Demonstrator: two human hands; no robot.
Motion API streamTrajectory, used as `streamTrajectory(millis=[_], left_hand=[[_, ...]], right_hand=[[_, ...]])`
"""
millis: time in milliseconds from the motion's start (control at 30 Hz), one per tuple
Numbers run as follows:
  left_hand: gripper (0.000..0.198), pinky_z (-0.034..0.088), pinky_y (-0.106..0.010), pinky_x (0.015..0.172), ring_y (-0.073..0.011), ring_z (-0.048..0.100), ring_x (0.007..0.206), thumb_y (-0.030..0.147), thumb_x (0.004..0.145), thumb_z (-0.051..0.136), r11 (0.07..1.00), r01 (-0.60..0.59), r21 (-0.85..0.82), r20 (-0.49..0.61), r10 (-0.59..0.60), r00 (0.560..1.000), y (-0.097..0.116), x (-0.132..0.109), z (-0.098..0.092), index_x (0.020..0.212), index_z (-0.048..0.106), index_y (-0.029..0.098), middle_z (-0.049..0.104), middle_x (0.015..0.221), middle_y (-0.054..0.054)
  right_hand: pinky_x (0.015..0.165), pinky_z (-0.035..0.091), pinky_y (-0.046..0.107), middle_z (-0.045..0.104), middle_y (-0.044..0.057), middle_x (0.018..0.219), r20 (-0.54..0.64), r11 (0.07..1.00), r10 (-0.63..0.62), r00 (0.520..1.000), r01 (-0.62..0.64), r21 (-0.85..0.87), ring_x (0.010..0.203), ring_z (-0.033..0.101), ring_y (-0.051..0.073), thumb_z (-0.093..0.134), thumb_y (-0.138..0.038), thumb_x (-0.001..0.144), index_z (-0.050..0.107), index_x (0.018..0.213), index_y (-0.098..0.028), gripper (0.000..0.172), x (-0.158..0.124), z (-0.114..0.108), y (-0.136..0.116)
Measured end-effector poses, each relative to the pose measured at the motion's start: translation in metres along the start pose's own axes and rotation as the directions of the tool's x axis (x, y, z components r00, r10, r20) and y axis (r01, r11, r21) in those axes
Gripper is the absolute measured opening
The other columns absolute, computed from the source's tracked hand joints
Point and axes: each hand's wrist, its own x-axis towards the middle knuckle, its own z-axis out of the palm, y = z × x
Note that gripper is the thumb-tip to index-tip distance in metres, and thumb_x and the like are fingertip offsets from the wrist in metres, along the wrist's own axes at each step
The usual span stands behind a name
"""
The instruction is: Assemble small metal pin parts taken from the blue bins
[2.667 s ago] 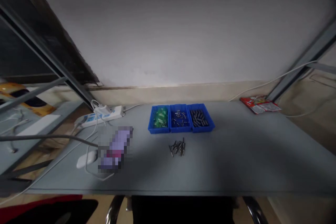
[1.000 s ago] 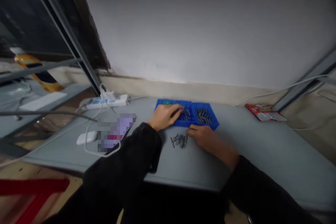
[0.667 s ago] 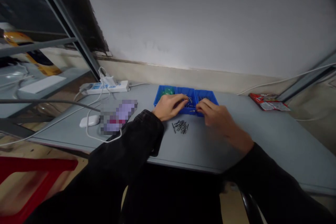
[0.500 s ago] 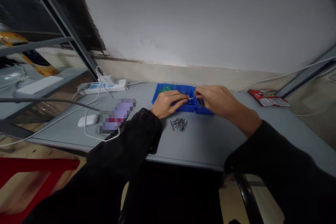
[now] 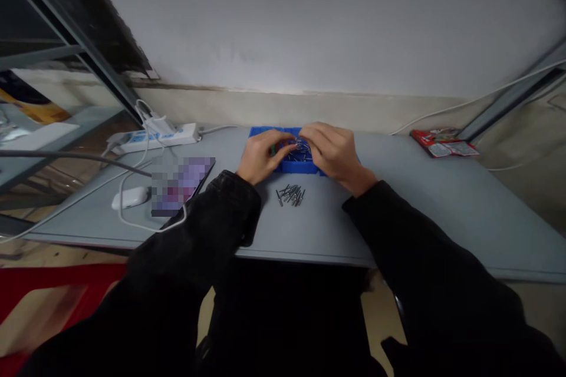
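Over the blue parts bins point(image 5: 299, 168), my left hand point(image 5: 264, 156) pinches a small silvery metal part point(image 5: 298, 144) between thumb and fingertips. My right hand point(image 5: 331, 150) is closed beside it, its fingertips almost meeting the left ones. Whatever sits in the right fingers is too small to make out. Loose metal pieces like screws or pins fill the middle bin. Something green shows in the left bin, partly behind my left hand, while my right hand covers most of the right bin. On the table in front lies a small pile of dark metal pins point(image 5: 290, 195).
To the left are a phone point(image 5: 194, 177) with a blurred screen, a white earbud case point(image 5: 130, 197), a white power strip point(image 5: 165, 140) and loose cables. A red snack packet point(image 5: 444, 144) lies at the back right. A red stool point(image 5: 66, 277) stands below the left edge.
My right hand has moved left from the right bin to meet my left hand over the middle bin. The view has shifted slightly; the pin pile looks unchanged.
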Motion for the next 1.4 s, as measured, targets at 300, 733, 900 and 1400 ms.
streamTrajectory(millis=[300,733,900,1400], left_hand=[[0.026,0.048,-0.022,0.064,-0.0104,0.058,0.065,0.037,0.097,0.062,0.999,-0.034,-0.037,-0.01,0.033,0.999,0.004,-0.006,0.004,0.102,0.072,0.014,0.07,0.081,-0.004],[0.02,0.051,-0.021,0.06,-0.0109,0.066,0.069,0.031,0.095,0.064,0.994,-0.05,-0.101,-0.052,0.045,0.998,0.006,-0.007,0.003,0.098,0.075,0.014,0.075,0.088,-0.006],[0.018,0.053,-0.02,0.065,-0.009,0.066,0.067,0.029,0.096,0.064,0.996,-0.017,-0.09,-0.061,0.011,0.998,0.007,-0.008,0.004,0.096,0.074,0.015,0.076,0.088,-0.003],[0.022,0.055,-0.023,0.074,-0.0106,0.069,0.073,0.032,0.1,0.058,0.994,0.061,-0.089,0.039,-0.058,0.998,0.007,-0.011,0.003,0.1,0.073,0.015,0.077,0.091,-0.004]], right_hand=[[0.087,0.052,0.031,0.069,0.007,0.109,0.015,0.993,0.028,0.999,-0.029,0.117,0.102,0.065,0.017,0.039,-0.01,0.101,0.062,0.115,-0.017,0.027,-0.01,0.001,-0.025],[0.09,0.047,0.042,0.067,0.007,0.11,0.051,0.972,0.167,0.985,-0.173,0.157,0.1,0.062,0.023,0.048,-0.029,0.102,0.06,0.115,-0.021,0.02,-0.013,0.008,-0.024],[0.096,0.038,0.047,0.068,0.007,0.108,0.098,0.974,0.206,0.974,-0.213,0.073,0.103,0.059,0.025,0.048,-0.028,0.101,0.064,0.109,-0.02,0.019,-0.013,0.01,-0.016],[0.096,0.039,0.047,0.072,0.003,0.096,-0.031,0.991,0.13,0.991,-0.13,-0.022,0.091,0.062,0.022,0.052,-0.031,0.101,0.067,0.103,-0.021,0.018,-0.015,-0.005,-0.006]])
